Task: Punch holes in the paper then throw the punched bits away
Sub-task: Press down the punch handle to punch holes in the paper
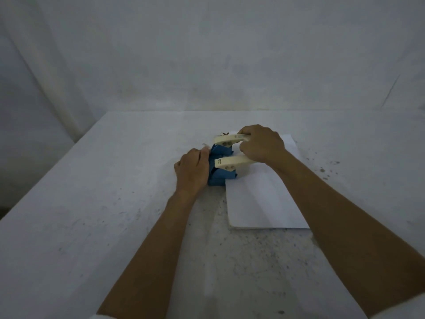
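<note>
Blue-based hole punch (221, 168) sits near the middle of the white table (92, 203), its long axis running near-to-far. Two cream lever arms (232, 163) point right, out over the sheet, both raised at a slant.

Left hand (192, 171) lies against the punch's left side, fingers curled around the blue base, steadying it; fingertips hidden behind the body.

Right hand (261, 143) is clenched over the right ends of both levers, fingers wrapped over the far one, palm over the near one.

White paper (264, 199) lies flat to the right, long axis near-to-far and slightly skewed; its left edge is tucked under the punch. How deep it sits in the slot cannot be told.

Dark specks (322, 170) scatter on the table right of the sheet and near it. Pale wall (207, 54) behind.
</note>
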